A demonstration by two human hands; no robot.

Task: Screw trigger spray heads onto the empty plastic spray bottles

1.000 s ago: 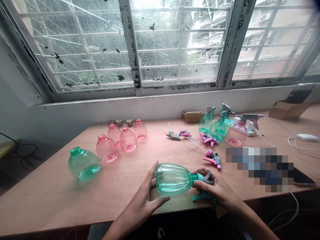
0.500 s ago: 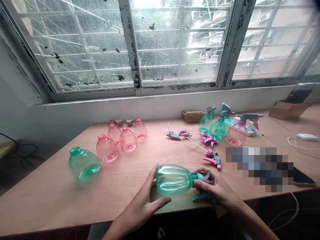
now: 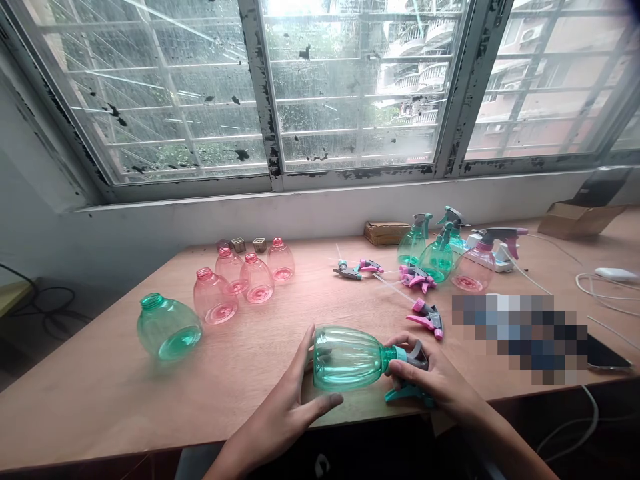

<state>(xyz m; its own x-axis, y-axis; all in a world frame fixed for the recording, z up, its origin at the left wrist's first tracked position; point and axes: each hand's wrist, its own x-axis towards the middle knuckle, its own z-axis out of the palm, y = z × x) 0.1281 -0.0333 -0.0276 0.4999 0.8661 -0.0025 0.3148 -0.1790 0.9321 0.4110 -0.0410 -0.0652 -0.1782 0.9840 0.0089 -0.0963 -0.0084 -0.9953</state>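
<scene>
A clear green spray bottle (image 3: 350,358) lies on its side near the front edge of the wooden table (image 3: 100,400). My left hand (image 3: 287,407) cups its base, fingers wrapped round it. My right hand (image 3: 433,383) grips the grey and teal trigger head (image 3: 413,363) fitted on the bottle's neck. Both hands hold the one bottle between them.
A headless green bottle (image 3: 167,329) and several pink bottles (image 3: 235,283) stand at the left. Loose pink trigger heads (image 3: 425,317) lie mid-table. Finished spray bottles (image 3: 440,253) stand at the back right. A phone (image 3: 605,353), cables and a cardboard box (image 3: 575,220) sit at the right.
My left fingers have closed a little tighter round the bottle's base. The bottle and my right hand have hardly moved.
</scene>
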